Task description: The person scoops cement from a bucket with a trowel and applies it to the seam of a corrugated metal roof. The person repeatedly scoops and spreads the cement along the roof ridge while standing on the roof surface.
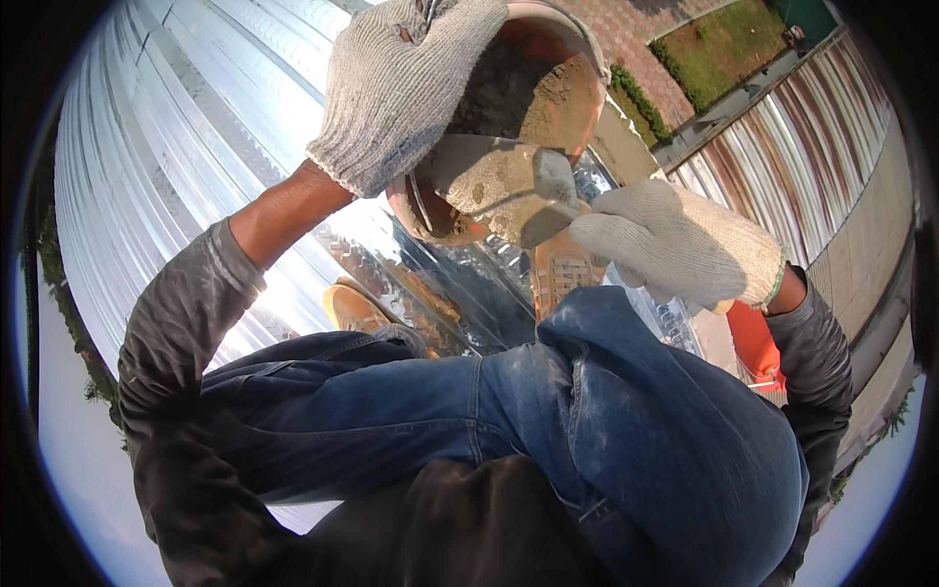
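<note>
My left hand [406,93], in a grey knitted glove, is closed on the upper rim of a pinkish bucket [577,108] with grey, lumpy mortar inside. Across the bucket's lower part lies a trowel blade [509,191] coated in mortar. My right hand [685,240], gloved too, is closed around the trowel's handle at the right, its fingertips partly hidden. My shoes [357,313] and jeans-clad legs show below the bucket.
Shiny corrugated metal sheeting [176,127] spreads left and beneath me. A red object [758,347] lies at the right. Past the edge lie paving [636,29], a lawn [714,54] with a hedge, and striped roofing [782,157] lower down.
</note>
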The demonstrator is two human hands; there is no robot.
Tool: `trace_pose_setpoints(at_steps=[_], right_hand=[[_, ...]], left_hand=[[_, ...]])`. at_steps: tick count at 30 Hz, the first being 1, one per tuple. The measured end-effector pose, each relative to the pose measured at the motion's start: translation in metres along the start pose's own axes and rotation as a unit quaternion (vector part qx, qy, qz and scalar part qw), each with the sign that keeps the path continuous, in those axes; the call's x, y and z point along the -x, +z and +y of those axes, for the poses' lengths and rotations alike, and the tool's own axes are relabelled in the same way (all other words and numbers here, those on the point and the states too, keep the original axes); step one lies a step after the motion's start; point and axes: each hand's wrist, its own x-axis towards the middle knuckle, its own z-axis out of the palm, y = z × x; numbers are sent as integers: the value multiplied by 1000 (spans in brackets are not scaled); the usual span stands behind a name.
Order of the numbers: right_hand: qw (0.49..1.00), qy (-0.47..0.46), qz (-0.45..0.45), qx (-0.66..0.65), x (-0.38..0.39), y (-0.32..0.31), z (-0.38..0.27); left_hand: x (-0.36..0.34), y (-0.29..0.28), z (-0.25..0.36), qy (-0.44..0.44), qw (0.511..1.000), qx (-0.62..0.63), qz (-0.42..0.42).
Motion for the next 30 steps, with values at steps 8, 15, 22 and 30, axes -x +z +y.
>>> trace_pose_setpoints(at_steps=[8,15,22,30], right_hand=[[951,117,22,284,-9,2,-10],[934,16,111,340,-9,-15,32],[944,-15,149,295,-20,11,38],[987,57,37,148,-31,26,11]], left_hand=[[-4,-7,-2,-9,1000,-4,-3],[-10,-5,-4,-9,1000,12,-5],[-13,-3,1,-9,1000,14,-8],[-19,-13,-11,-23,1000,19,0]])
